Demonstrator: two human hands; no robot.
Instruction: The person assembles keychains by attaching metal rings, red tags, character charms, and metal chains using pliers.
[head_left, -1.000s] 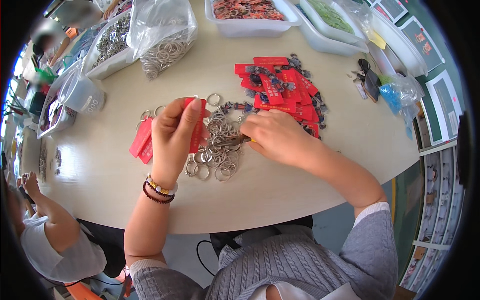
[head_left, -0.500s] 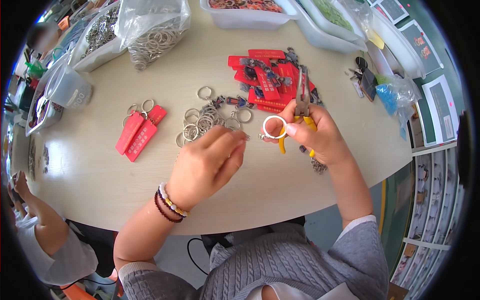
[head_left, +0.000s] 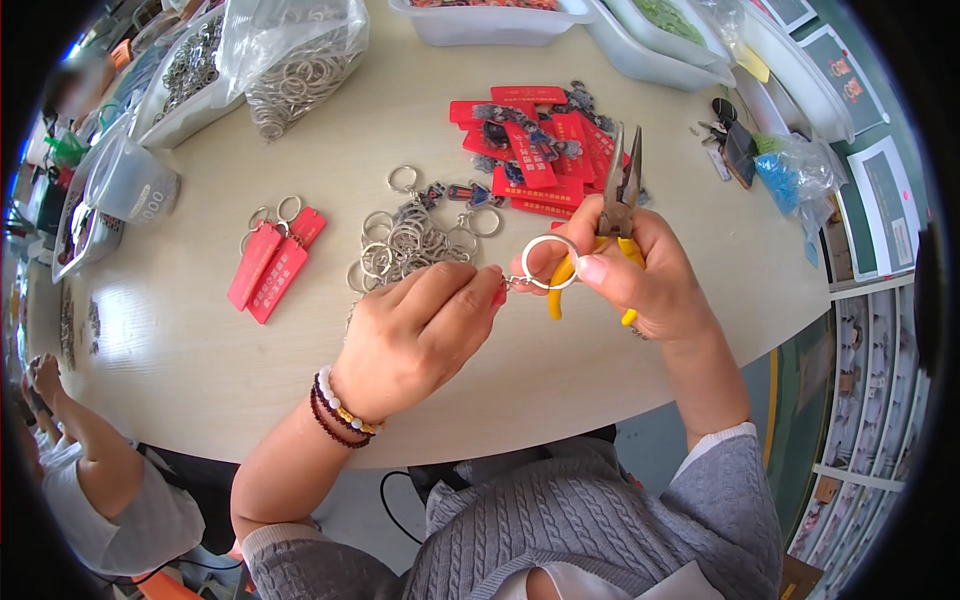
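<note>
My right hand (head_left: 645, 275) is closed around pliers (head_left: 622, 200) with yellow handles, their jaws pointing up and slightly apart. The same thumb and fingers pinch a silver key ring (head_left: 549, 262). From the ring a short chain (head_left: 518, 281) runs left to the fingertips of my left hand (head_left: 425, 325), which is closed in a pinch on its end. A speck of red shows at those fingertips; what else they hold is hidden. Just beyond my left hand lies a heap of key rings (head_left: 410, 240), a few with small figure charms (head_left: 470, 193).
Red tags with charms (head_left: 540, 150) are piled beyond my right hand. Several red tags on rings (head_left: 268, 262) lie at left. A bag of rings (head_left: 300, 85), a white bin (head_left: 490, 22) and keys (head_left: 735, 150) stand farther back. A co-worker's arm (head_left: 95, 440) is at far left.
My left hand has moved slightly right, up to the key ring's chain, and now pinches its end, drawing it out. The pliers in my right hand have tilted and shifted slightly right.
</note>
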